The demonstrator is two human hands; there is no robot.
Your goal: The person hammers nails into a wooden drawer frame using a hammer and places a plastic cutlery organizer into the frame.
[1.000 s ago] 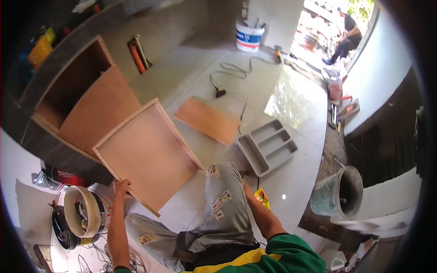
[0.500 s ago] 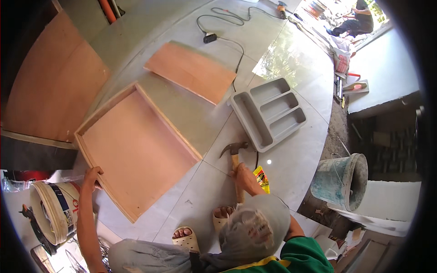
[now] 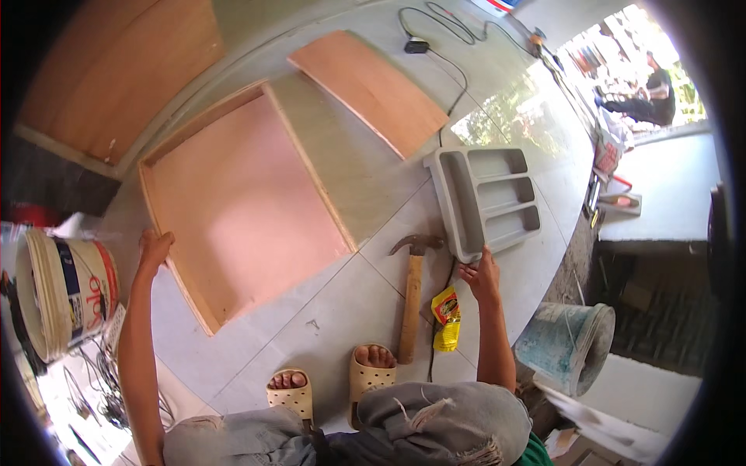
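A shallow wooden drawer box [image 3: 241, 210] with raised sides lies tilted across the floor on the left. My left hand [image 3: 157, 248] is closed over its near left side. To the right, a grey plastic cutlery tray [image 3: 475, 202] with several compartments rests on the tiles. Fingers of my right hand [image 3: 483, 276] grip the tray's near corner; part of that grip is hidden under the rim. Between the two lies a claw hammer [image 3: 412, 303] with a wooden handle, and no hand touches it. A small yellow packet [image 3: 446, 320] is beside the hammer, near my right wrist.
Beyond the drawer box lies a loose plywood board [image 3: 373, 89]. A black cable [image 3: 466, 78] runs behind the tray. Buckets stand left [image 3: 74, 295] and right [image 3: 563, 342]. A larger wooden panel [image 3: 124, 70] is at upper left. Another person [image 3: 657, 93] sits far right.
My right hand has let go of the hammer, now lying on the floor, and has taken hold of the cutlery tray. My left hand stays on the drawer box. The view has shifted.
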